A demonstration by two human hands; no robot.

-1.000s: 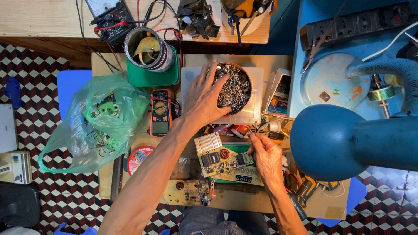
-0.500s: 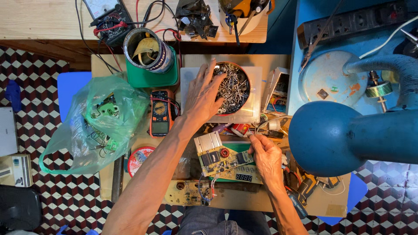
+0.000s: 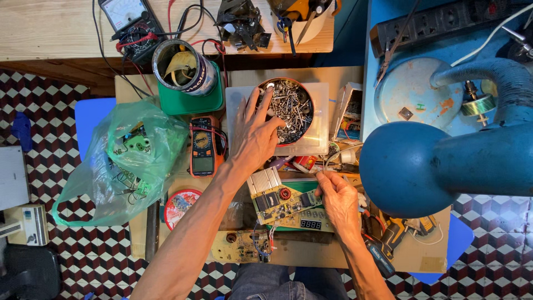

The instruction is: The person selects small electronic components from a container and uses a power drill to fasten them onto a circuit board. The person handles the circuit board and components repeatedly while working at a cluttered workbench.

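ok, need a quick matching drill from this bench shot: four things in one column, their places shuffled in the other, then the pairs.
Things
1. left hand
2. right hand
3. orange handheld multimeter
4. translucent green plastic bag

Places
A. far left of the bench, bulging with small parts
B. fingers in the round bowl of metal screws
C. on the edge of the green circuit board
D. between bag and left wrist, face up

Pairs: 1-B, 2-C, 3-D, 4-A

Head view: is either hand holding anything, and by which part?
The left hand has fingertips in the bowl of screws; a grip cannot be told. The right hand rests on the circuit board, its grip unclear.
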